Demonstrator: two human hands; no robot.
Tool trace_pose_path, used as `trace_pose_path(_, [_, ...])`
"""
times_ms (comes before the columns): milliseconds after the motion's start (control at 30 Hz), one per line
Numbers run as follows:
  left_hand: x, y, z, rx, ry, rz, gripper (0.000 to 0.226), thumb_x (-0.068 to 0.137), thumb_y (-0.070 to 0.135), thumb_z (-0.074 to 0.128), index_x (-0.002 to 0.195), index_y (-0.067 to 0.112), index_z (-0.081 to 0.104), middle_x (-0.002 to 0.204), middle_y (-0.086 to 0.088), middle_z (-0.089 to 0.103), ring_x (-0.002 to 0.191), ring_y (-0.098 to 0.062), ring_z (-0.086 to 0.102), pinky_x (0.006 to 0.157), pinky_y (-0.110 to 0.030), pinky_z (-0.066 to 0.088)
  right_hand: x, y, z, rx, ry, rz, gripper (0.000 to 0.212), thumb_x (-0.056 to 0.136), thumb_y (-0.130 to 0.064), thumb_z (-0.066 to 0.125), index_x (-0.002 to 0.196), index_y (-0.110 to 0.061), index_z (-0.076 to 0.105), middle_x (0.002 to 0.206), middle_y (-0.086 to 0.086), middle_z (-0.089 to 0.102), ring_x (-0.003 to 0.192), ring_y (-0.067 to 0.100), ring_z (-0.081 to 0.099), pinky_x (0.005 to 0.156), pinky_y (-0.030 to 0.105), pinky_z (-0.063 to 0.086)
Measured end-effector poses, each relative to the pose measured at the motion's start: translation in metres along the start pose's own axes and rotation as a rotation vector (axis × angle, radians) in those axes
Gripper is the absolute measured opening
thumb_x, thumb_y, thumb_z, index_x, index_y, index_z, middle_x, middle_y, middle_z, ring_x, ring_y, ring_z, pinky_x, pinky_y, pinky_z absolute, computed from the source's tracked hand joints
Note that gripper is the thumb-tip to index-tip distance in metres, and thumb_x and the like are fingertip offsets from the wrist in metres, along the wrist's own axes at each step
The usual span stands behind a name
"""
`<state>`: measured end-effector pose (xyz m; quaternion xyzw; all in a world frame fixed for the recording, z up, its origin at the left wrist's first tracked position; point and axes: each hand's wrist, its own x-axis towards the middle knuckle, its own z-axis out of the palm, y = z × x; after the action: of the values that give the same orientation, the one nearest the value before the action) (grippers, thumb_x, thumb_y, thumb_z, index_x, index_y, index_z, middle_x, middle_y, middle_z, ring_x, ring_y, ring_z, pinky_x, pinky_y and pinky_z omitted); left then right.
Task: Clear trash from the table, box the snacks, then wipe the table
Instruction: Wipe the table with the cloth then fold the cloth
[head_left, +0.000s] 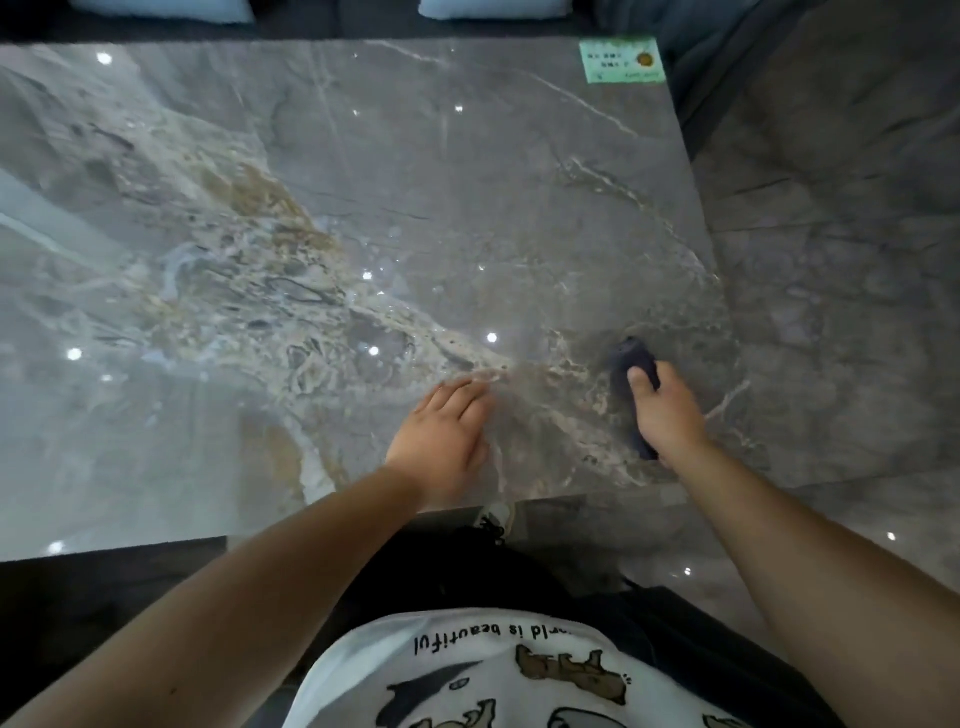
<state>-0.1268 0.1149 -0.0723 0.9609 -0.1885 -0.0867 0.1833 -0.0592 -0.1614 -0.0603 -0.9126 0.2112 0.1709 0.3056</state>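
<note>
A glossy grey marble table (363, 182) fills most of the view. My right hand (667, 410) is closed around a dark blue-grey cloth (628, 358) near the table's front right corner, and the bunched cloth sticks out past my thumb onto the surface. Flat on the marble near the front edge lies my left hand (447, 436), fingers spread and holding nothing. No trash or snacks show on the table.
A green label sticker (621, 61) sits at the table's far right corner. Grey marble floor (831, 260) runs along the right side. Blue cushions (493, 8) on dark seating lie beyond the far edge. My body stands against the front edge.
</note>
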Motion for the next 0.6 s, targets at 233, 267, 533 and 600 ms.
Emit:
trace_pose_path(233, [-0.08,-0.126,-0.052,-0.072,0.218,-0.504,0.039,0.089,0.021,0.054,0.126,0.009,0.056,0.132,-0.013,0.054,0.119,-0.036,0.048,0.101,-0.044,0.039,-0.015,-0.149,0.069,0.621,-0.388,-0.018,0.027,0.097,-0.034,0.045,0.107,-0.012,0.057,0.088,0.011,0.059,0.069,0.021,0.057,0.06,0.029,0.043])
trace_pose_path(267, [-0.093,-0.145,-0.057,-0.058,0.256,-0.568,0.039,0.089,0.02,0.056,0.126,0.007,0.056,0.132,-0.015,0.054,0.119,-0.037,0.048,0.101,-0.045,0.039,-0.017,-0.171,0.084,0.64,-0.435,-0.057,0.031,0.097,-0.034,0.045,0.109,-0.008,0.056,0.084,0.011,0.057,0.063,0.019,0.054,0.055,0.027,0.04])
trace_pose_path(533, [-0.18,-0.278,-0.088,0.04,0.4,-0.963,0.04,0.09,0.022,0.053,0.126,0.005,0.053,0.14,-0.022,0.045,0.125,-0.044,0.041,0.104,-0.053,0.033,-0.022,-0.34,0.209,0.36,-0.42,-0.438,0.025,0.091,-0.047,0.045,0.099,-0.027,0.058,0.104,0.0,0.065,0.093,0.017,0.061,0.077,0.033,0.044])
trace_pose_path(600, [-0.193,-0.302,-0.088,0.058,0.405,-1.011,0.045,0.089,0.026,0.049,0.128,0.004,0.051,0.143,-0.025,0.042,0.132,-0.044,0.035,0.109,-0.054,0.026,-0.022,-0.373,0.232,0.172,-0.331,-0.603,0.03,0.088,-0.049,0.042,0.101,-0.026,0.056,0.102,0.003,0.063,0.093,0.022,0.058,0.077,0.034,0.043])
